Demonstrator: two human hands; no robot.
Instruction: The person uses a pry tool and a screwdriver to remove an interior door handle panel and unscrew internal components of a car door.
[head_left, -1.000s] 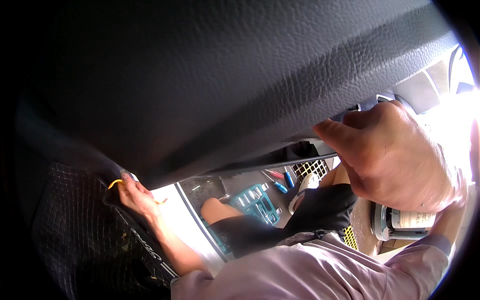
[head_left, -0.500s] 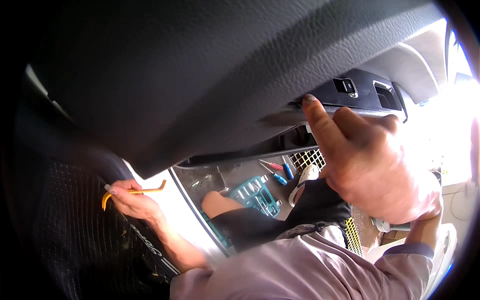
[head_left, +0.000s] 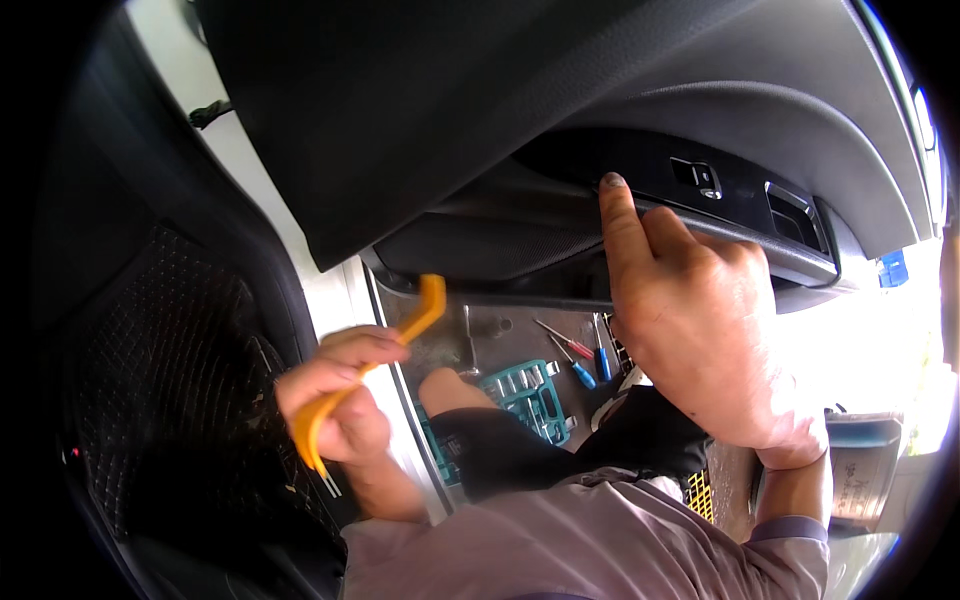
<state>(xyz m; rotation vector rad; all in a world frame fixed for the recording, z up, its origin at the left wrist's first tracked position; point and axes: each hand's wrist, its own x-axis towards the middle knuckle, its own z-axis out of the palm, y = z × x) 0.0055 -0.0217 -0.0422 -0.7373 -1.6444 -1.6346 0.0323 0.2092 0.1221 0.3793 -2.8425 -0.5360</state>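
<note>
An orange pry tool is being gripped in the left hand, whose fingers are clenched around its lower shaft; the hooked upper end is being held up just below the lower edge of the black door panel, and the forked lower end is sticking out beneath the fist. The right hand is being pressed against the door's armrest, the index finger stretched upward with its tip touching the panel just left of the window switch, while the remaining fingers are being curled loosely; nothing is being held in them. Below the door, on the ground, a teal socket set tray is lying beside the person's knee, with red- and blue-handled screwdrivers lying just to its right. A black textured floor mat is being seen inside the car, to the left of the light door sill.
</note>
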